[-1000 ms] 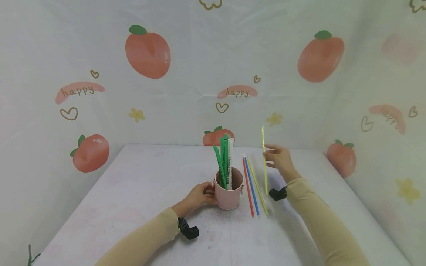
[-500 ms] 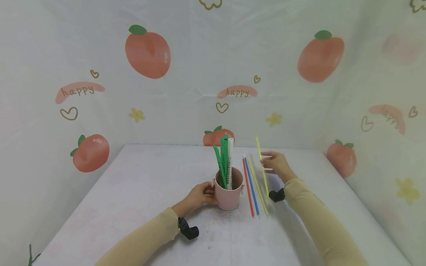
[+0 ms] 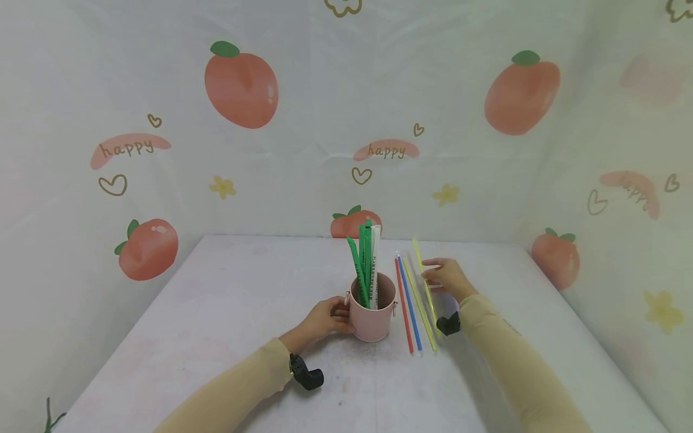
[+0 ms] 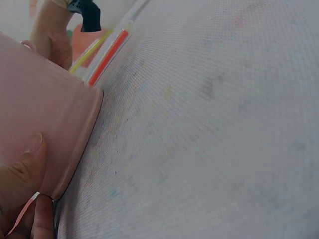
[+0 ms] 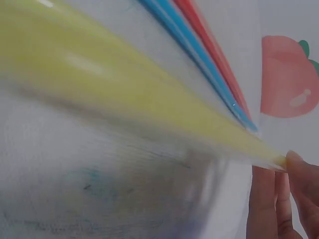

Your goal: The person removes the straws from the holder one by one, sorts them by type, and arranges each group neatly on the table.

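Note:
In the head view, my left hand [image 3: 319, 320] holds the left side of a small pink bucket [image 3: 371, 328], its thumb [image 4: 27, 172] pressed against the wall in the left wrist view. Several green paper-wrapped straws [image 3: 366, 264] and a white one [image 3: 375, 267] stand in the bucket. To the right, my right hand [image 3: 449, 278] pinches a yellow straw [image 3: 428, 294] between thumb and fingers. That straw slants low over the table and fills much of the right wrist view. Beside it lie a red straw [image 3: 403, 307], a blue straw [image 3: 409, 304] and another yellow straw [image 3: 419, 305].
A pale table [image 3: 243, 288] carries everything. White cloth walls [image 3: 303, 90] printed with peaches and hearts rise behind it and along both sides. Each wrist wears a black camera, the left one [image 3: 308, 376] near the table surface.
My right hand has come down and slightly left with the yellow straw, which now tilts close beside the straws on the table. The left hand and bucket have stayed put.

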The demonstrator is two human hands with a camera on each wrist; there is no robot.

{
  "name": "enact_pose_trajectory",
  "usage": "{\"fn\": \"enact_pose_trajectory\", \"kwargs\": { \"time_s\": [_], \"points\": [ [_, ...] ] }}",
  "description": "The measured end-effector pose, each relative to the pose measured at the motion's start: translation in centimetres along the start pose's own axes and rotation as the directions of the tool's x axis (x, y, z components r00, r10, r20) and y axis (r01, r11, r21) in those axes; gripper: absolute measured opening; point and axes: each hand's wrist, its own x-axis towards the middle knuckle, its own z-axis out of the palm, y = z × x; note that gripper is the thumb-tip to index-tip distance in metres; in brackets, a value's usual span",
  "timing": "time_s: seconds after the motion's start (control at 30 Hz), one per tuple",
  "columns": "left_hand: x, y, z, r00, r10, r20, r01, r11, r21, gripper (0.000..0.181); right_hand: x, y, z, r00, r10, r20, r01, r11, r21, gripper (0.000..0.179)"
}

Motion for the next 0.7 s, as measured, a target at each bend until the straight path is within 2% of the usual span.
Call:
{"fn": "enact_pose_trajectory", "kwargs": {
  "time_s": [0.47,0.7],
  "points": [
    [0.1,0.0,-0.1,1.0,0.006,-0.001,-0.006,1.0,0.004,0.056,0.6,1.1,0.4,0.999,0.051,0.0,-0.051,0.998,-0.025,0.048],
    [0.1,-0.1,-0.1,1.0,0.013,-0.002,-0.013,1.0,0.008,0.054,0.7,1.2,0.6,0.997,0.081,-0.013,-0.082,0.992,-0.092,0.047]
  ]
}}
